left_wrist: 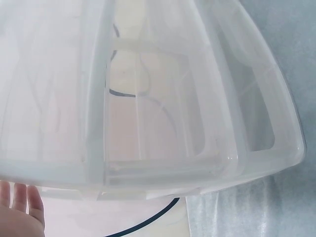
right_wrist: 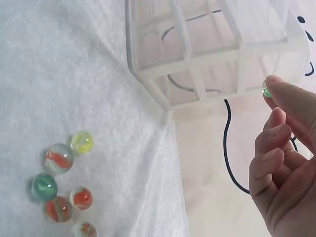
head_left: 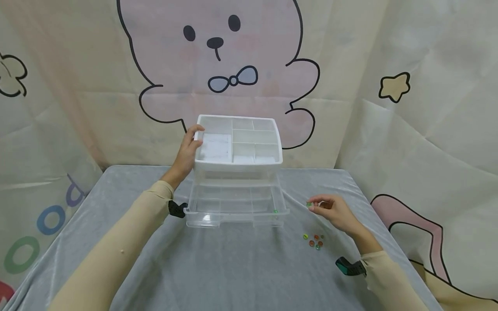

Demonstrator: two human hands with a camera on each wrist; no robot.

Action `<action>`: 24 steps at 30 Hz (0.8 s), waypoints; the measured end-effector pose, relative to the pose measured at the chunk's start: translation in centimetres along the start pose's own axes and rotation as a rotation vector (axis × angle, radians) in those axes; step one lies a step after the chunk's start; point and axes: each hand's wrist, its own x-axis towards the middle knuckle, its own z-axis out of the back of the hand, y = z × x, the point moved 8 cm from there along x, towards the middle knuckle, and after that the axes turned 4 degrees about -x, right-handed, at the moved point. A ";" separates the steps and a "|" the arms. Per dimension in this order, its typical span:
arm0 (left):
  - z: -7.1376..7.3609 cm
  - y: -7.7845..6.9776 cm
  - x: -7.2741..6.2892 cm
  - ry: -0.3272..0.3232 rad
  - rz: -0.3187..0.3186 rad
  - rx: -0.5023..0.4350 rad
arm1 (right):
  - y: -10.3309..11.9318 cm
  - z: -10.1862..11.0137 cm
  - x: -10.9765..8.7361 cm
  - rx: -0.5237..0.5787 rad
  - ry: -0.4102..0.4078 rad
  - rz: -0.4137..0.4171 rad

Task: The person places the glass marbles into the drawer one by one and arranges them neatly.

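Observation:
A clear plastic drawer organizer (head_left: 235,177) with a white divided top tray (head_left: 215,147) stands on the table, one clear drawer (head_left: 233,219) pulled out at its front. My left hand (head_left: 188,153) grips the left side of the top tray; in the left wrist view only some of its fingers (left_wrist: 35,200) show. My right hand (head_left: 334,211) is right of the organizer, pinching a green marble (right_wrist: 266,90) between thumb and forefinger. Another small green marble (head_left: 276,211) shows in the front right of the drawer. Several loose marbles (right_wrist: 59,158), orange, green and yellow, lie below the right hand.
Grey cloth (head_left: 241,268) covers the table. Behind it hangs a cream backdrop (head_left: 334,26) with a cartoon bear, close to the back of the organizer. More printed cloth (head_left: 435,129) hangs along the right side.

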 end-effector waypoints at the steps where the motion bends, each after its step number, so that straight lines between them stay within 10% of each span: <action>1: 0.0 -0.1 0.0 -0.001 -0.002 0.000 | 0.2 0.0 0.1 0.003 0.000 0.003; 24: -0.2 -0.2 0.0 -0.009 -0.017 -0.010 | 3.6 -0.4 2.2 0.073 0.003 0.050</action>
